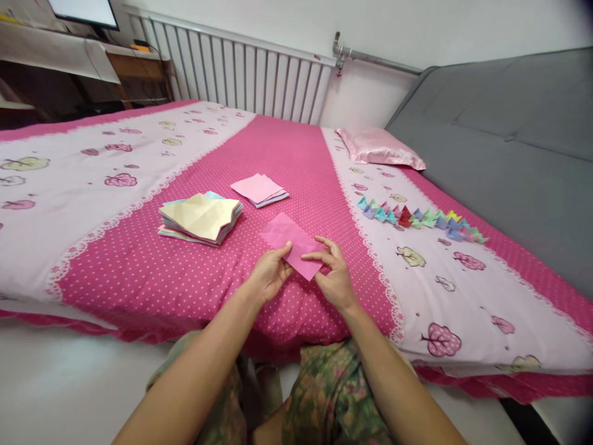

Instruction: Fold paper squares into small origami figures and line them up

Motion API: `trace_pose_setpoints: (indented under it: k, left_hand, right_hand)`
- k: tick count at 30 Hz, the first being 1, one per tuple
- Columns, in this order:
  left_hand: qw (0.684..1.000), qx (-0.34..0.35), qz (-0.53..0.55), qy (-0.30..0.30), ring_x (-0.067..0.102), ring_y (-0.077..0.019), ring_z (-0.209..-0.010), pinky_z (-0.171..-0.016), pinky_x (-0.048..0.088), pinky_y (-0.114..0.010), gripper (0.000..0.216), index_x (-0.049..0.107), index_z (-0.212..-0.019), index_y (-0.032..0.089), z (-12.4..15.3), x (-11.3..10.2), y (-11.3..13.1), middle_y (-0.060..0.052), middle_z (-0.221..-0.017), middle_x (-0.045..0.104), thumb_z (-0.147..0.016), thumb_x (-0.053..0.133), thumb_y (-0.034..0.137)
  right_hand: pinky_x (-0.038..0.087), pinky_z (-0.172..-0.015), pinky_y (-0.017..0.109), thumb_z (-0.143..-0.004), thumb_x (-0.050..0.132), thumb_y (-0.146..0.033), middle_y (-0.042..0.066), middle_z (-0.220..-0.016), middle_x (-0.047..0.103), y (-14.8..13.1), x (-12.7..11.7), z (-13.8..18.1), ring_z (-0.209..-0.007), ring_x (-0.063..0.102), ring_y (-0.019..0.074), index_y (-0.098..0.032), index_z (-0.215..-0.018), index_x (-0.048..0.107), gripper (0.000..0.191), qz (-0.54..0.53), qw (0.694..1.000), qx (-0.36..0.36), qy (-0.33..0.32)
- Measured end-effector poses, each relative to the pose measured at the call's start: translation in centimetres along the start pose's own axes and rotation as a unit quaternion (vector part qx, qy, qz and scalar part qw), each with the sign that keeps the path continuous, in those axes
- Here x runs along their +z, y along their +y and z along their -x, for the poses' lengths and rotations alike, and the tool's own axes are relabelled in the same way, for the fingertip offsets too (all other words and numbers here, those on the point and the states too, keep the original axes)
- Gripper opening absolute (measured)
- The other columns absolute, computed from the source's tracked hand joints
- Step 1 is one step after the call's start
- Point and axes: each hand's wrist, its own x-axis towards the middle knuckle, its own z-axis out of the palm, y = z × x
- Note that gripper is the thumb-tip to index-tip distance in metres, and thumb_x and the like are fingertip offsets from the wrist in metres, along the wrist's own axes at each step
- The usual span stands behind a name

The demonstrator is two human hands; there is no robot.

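Note:
A sheet of pink paper is held up between both hands, just above the bed's front edge. My left hand pinches its near edge, thumb on top. On the right side, my right hand grips the paper's corner between thumb and fingers. Beyond the sheet lies a small stack of flat paper, light pink on top. To the left sits a thicker pile of creased paper with a pale yellow sheet uppermost. Several small folded paper pieces in many colours stand in rows at the right.
The bed's pink dotted cover spreads under everything. A pink pillow rests near the grey headboard. Behind the bed are a white radiator and a pipe. A desk with a monitor stands at the far left.

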Motion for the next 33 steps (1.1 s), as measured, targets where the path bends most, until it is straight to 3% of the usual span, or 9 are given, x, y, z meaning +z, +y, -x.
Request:
trace_pose_setpoints:
  k: [7, 12, 16, 22, 27, 30, 33]
  left_hand:
    - [0.999, -0.02, -0.036, 0.015, 0.06, -0.0088, -0.056, -0.054, 0.051, -0.017, 0.015, 0.062, -0.085, 0.009, 0.0, -0.1, 0.2, -0.006, -0.074, 0.067, -0.082, 0.05, 0.017]
    - [0.998, -0.032, -0.055, -0.001, 0.064, -0.0126, -0.065, -0.06, 0.052, -0.021, 0.016, 0.062, -0.082, 0.008, 0.0, -0.1, 0.1, -0.01, -0.077, 0.068, -0.082, 0.049, 0.018]
    - [0.998, -0.039, -0.049, -0.029, 0.065, -0.0143, -0.071, -0.067, 0.053, -0.023, 0.016, 0.062, -0.079, 0.009, 0.2, -0.1, 0.0, -0.009, -0.079, 0.069, -0.082, 0.05, 0.02]
    - [0.991, -0.001, -0.076, -0.113, 0.063, -0.0101, -0.069, -0.077, 0.049, -0.022, 0.006, 0.065, -0.07, 0.01, 0.3, -0.4, -0.7, -0.003, -0.068, 0.068, -0.066, 0.069, 0.012]
    - [0.989, 0.01, -0.086, -0.116, 0.061, -0.0086, -0.065, -0.078, 0.048, -0.023, 0.013, 0.064, -0.059, 0.008, 0.1, -0.7, -1.3, -0.003, -0.065, 0.067, -0.063, 0.072, 0.018]
    - [0.989, 0.004, -0.09, -0.121, 0.063, -0.01, -0.069, -0.08, 0.048, -0.024, 0.012, 0.066, -0.063, 0.009, 0.2, -0.6, -1.3, -0.005, -0.068, 0.068, -0.065, 0.071, 0.019]
    - [0.988, 0.0, -0.092, -0.121, 0.064, -0.0107, -0.073, -0.08, 0.048, -0.023, 0.009, 0.067, -0.069, 0.009, 0.4, -0.4, -1.1, -0.006, -0.072, 0.07, -0.068, 0.069, 0.018]
  right_hand:
    - [0.035, -0.098, 0.039, -0.069, 0.064, -0.016, 0.004, -0.123, 0.047, 0.0, -0.1, -0.1, -0.115, 0.045, 0.0219, -0.028, -0.088, 0.07, 0.022, -0.018, 1.0, 0.019, -0.009]
    - [0.045, -0.086, 0.035, -0.072, 0.065, -0.029, 0.007, -0.116, 0.052, 0.1, -0.2, -0.2, -0.11, 0.05, 0.0221, -0.025, -0.085, 0.07, 0.015, -0.052, 0.997, 0.054, -0.001]
    - [0.05, -0.076, 0.033, -0.072, 0.063, -0.037, 0.009, -0.108, 0.057, 0.6, -0.1, -0.1, -0.099, 0.056, 0.022, -0.022, -0.087, 0.071, 0.022, -0.057, 0.994, 0.085, 0.032]
    - [0.049, -0.075, 0.031, -0.074, 0.061, -0.037, 0.007, -0.096, 0.061, 0.4, -0.2, -0.1, -0.089, 0.059, 0.0197, -0.019, -0.086, 0.071, 0.023, -0.054, 0.993, 0.095, 0.053]
    - [0.045, -0.082, 0.033, -0.075, 0.06, -0.037, 0.006, -0.092, 0.063, 0.0, -0.2, -0.1, -0.088, 0.059, 0.019, -0.018, -0.086, 0.069, 0.023, -0.042, 0.994, 0.09, 0.048]
    - [0.047, -0.071, 0.03, -0.074, 0.061, -0.037, 0.004, -0.08, 0.063, 0.2, -0.1, 0.0, -0.075, 0.059, 0.0165, -0.016, -0.082, 0.065, 0.022, -0.073, 0.989, 0.118, 0.05]
    - [0.045, -0.06, 0.024, -0.067, 0.067, -0.036, -0.002, -0.068, 0.057, 0.5, 0.1, 0.0, -0.062, 0.055, 0.0124, -0.017, -0.075, 0.055, 0.024, -0.106, 0.98, 0.143, 0.093]
